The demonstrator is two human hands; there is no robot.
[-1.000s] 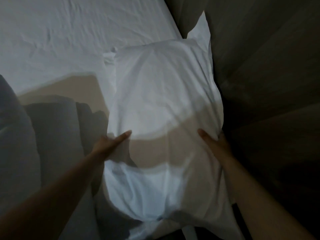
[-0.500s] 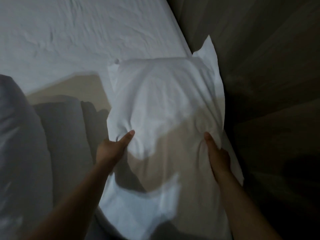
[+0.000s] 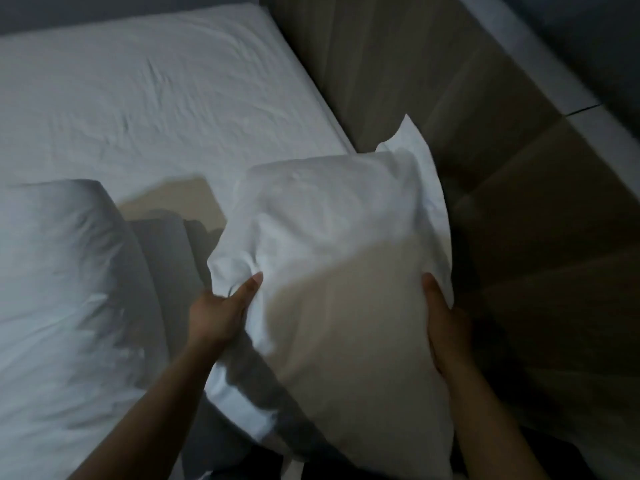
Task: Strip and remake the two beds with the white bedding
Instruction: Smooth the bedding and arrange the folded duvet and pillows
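Bedroom; private home or guest room, can't tell. Evidence: bed [image 3: 277, 64] with a mattress under a taut, lightly creased white fitted sheet [image 3: 138, 116]. One white pillow [image 3: 59, 271] lies at its near left; a second cased pillow [image 3: 332, 230] is held up over the bed's right edge. Wood-look plank floor [image 3: 433, 81] runs directly beside the bed, with a pale strip [image 3: 540, 60] along the floor's far side, skirting or furniture unclear. Dark wall [image 3: 104, 8] behind the bed. Lighting is dim.

Brown wood-grain planks [image 3: 519, 188] lie beside a pale strip [image 3: 543, 60].
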